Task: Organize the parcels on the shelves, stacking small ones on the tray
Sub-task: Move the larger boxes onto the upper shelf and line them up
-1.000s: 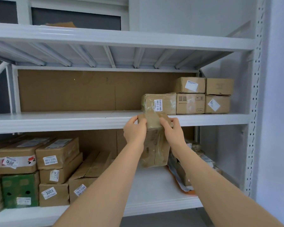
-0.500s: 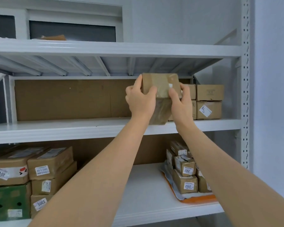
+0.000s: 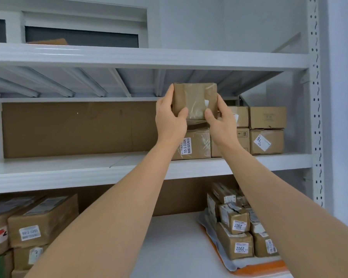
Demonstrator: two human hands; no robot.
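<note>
white metal shelving (image 3: pixel 149 57) fills the view. a taped brown parcel (image 3: pixel 195 100) sits atop a labelled box (image 3: pixel 195 144) on the middle shelf (image 3: pixel 68 169), left hand (image 3: pixel 170 119) and right hand (image 3: pixel 219 119) gripping its sides. below right, small parcels (image 3: pixel 237 233) crowd an orange tray (image 3: pixel 259 266).

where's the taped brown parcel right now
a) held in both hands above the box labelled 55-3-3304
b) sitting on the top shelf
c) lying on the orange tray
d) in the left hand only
a: the left hand and right hand grip the sides of the taped parcel, held up over the labelled box on the middle shelf.
</note>
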